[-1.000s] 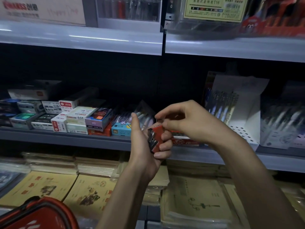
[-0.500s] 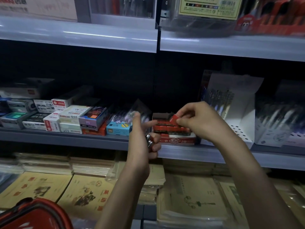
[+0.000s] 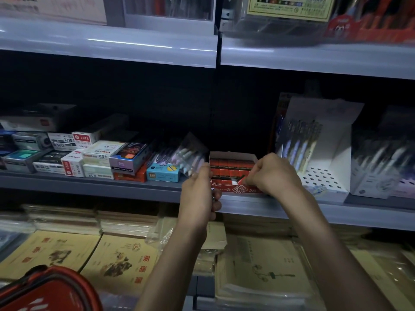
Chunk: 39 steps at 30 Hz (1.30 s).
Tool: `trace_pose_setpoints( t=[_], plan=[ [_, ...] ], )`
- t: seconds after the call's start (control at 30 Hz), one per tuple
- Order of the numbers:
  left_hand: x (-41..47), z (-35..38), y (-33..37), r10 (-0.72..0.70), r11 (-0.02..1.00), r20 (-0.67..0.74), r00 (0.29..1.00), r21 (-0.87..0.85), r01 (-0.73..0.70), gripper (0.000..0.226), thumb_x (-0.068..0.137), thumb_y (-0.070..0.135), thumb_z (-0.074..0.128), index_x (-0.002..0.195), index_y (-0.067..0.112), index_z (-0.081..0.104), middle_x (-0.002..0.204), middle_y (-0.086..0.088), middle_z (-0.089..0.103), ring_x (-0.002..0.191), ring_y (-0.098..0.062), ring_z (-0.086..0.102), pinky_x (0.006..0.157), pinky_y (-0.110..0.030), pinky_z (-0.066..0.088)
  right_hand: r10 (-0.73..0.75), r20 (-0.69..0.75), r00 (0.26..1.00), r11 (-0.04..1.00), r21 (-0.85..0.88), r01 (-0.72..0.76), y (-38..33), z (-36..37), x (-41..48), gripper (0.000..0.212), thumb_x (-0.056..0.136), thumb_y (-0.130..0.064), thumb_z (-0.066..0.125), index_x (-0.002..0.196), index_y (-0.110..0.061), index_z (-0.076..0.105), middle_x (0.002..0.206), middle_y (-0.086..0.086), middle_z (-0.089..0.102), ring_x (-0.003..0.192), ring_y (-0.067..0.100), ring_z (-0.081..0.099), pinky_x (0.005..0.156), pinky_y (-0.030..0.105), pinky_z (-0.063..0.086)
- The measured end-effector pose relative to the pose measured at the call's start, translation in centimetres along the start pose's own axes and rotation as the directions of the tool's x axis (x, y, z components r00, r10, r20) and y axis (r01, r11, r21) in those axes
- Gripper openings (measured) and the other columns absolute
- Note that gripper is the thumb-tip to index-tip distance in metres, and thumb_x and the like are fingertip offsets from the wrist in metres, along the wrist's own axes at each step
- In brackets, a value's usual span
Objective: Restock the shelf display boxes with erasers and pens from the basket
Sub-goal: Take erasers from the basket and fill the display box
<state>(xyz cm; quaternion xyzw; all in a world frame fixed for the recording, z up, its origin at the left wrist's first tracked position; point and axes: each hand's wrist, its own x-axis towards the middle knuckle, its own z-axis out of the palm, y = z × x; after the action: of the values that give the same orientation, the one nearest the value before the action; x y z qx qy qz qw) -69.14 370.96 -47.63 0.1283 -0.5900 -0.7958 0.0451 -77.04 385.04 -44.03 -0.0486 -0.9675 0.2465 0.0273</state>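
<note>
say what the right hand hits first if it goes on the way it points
Probably the red erasers packed in the display box: the right hand points down-left into it, though depth is unclear.

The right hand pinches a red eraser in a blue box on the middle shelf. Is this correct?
Only the colour is wrong. The head view shows the right hand pinching the red eraser in a red box on the middle shelf.
</note>
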Motion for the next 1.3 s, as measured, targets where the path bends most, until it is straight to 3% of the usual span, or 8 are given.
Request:
trace_pose_setpoints(
  t=[0.17, 0.33, 0.53, 0.67, 0.87, 1.0, 1.17, 1.3],
  plan=[
    [0.1, -0.1, -0.1, -0.007, 1.000, 0.001, 1.000, -0.003, 0.007, 0.038, 0.105, 0.044, 0.045, 0.118, 0.012, 0.063, 0.061, 0.003, 0.048, 0.047, -0.009, 0.037, 0.041, -0.021, 0.024, 0.008, -0.051, 0.999, 0.998, -0.065, -0.012, -0.2, 0.8, 0.2, 0.017, 0.082, -0.030, 0.082, 0.092, -0.017, 0.076, 0.090, 0.004, 0.071, 0.081, 0.026, 0.067, 0.070, 0.033, 0.055],
    [0.2, -0.1, -0.2, -0.004, 1.000, 0.000, 1.000, 0.007, 0.004, 0.036, 0.105, 0.044, 0.046, 0.114, 0.014, 0.063, 0.059, 0.003, 0.048, 0.047, -0.009, 0.037, 0.044, -0.023, 0.025, -0.018, -0.007, 1.000, 0.995, -0.102, 0.017, -0.2, 0.4, 0.0, 0.006, 0.089, -0.014, 0.065, 0.086, -0.010, 0.069, 0.079, 0.007, 0.064, 0.068, 0.024, 0.061, 0.054, 0.028, 0.038],
    [0.2, 0.1, -0.3, 0.005, 1.000, 0.008, 1.000, 0.013, -0.005, 0.036, 0.105, 0.044, 0.045, 0.112, 0.015, 0.064, 0.060, 0.003, 0.049, 0.046, -0.008, 0.038, 0.040, -0.020, 0.026, -0.054, 0.078, 0.995, 0.997, -0.055, 0.059, -0.5, 0.6, -0.1, 0.014, 0.090, -0.023, 0.065, 0.079, -0.014, 0.063, 0.079, 0.006, 0.063, 0.079, 0.028, 0.065, 0.064, 0.030, 0.045],
    [0.1, 0.2, -0.3, 0.004, 1.000, 0.008, 1.000, 0.013, -0.004, 0.035, 0.105, 0.043, 0.045, 0.112, 0.015, 0.064, 0.061, 0.003, 0.049, 0.047, -0.008, 0.038, 0.040, -0.020, 0.026, -0.094, 0.033, 0.995, 0.993, -0.063, 0.096, -0.5, 0.9, -0.3, 0.007, 0.091, -0.023, 0.068, 0.093, -0.022, 0.074, 0.098, 0.003, 0.070, 0.092, 0.026, 0.066, 0.082, 0.036, 0.057],
    [0.1, 0.1, -0.3, 0.002, 1.000, 0.007, 1.000, 0.017, -0.002, 0.035, 0.105, 0.043, 0.045, 0.113, 0.014, 0.064, 0.061, 0.003, 0.049, 0.047, -0.008, 0.038, 0.040, -0.020, 0.025, -0.124, -0.024, 0.992, 0.982, -0.148, 0.119, -0.7, 0.8, -0.7, 0.013, 0.091, -0.025, 0.070, 0.102, -0.022, 0.075, 0.106, 0.004, 0.071, 0.094, 0.027, 0.066, 0.078, 0.036, 0.054],
    [0.2, 0.1, -0.3, 0.009, 1.000, 0.006, 1.000, 0.019, -0.009, 0.037, 0.105, 0.043, 0.046, 0.115, 0.012, 0.064, 0.062, 0.002, 0.048, 0.047, -0.009, 0.038, 0.041, -0.021, 0.024, -0.213, 0.009, 0.977, 0.963, -0.166, 0.212, -0.9, 0.5, -1.5, 0.029, 0.095, -0.012, 0.064, 0.119, -0.026, 0.073, 0.124, 0.005, 0.065, 0.107, 0.028, 0.064, 0.083, 0.035, 0.052],
    [0.1, 0.0, -0.3, 0.001, 1.000, 0.013, 1.000, 0.011, -0.001, 0.037, 0.105, 0.042, 0.045, 0.116, 0.012, 0.063, 0.063, 0.002, 0.048, 0.048, -0.009, 0.037, 0.043, -0.021, 0.025, -0.217, 0.059, 0.974, 0.954, -0.198, 0.225, -1.1, 0.6, -1.8, 0.025, 0.095, -0.014, 0.060, 0.115, -0.018, 0.075, 0.123, 0.006, 0.068, 0.105, 0.028, 0.066, 0.090, 0.042, 0.056],
    [0.2, 0.1, -0.2, -0.016, 1.000, 0.004, 1.000, -0.004, 0.017, 0.037, 0.105, 0.042, 0.046, 0.118, 0.011, 0.063, 0.062, 0.002, 0.048, 0.047, -0.009, 0.036, 0.041, -0.021, 0.023, -0.190, 0.059, 0.980, 0.973, -0.125, 0.196, -0.9, 0.6, -1.7, 0.025, 0.093, -0.011, 0.057, 0.103, -0.020, 0.078, 0.115, 0.003, 0.070, 0.104, 0.027, 0.065, 0.092, 0.043, 0.056]
  ],
)
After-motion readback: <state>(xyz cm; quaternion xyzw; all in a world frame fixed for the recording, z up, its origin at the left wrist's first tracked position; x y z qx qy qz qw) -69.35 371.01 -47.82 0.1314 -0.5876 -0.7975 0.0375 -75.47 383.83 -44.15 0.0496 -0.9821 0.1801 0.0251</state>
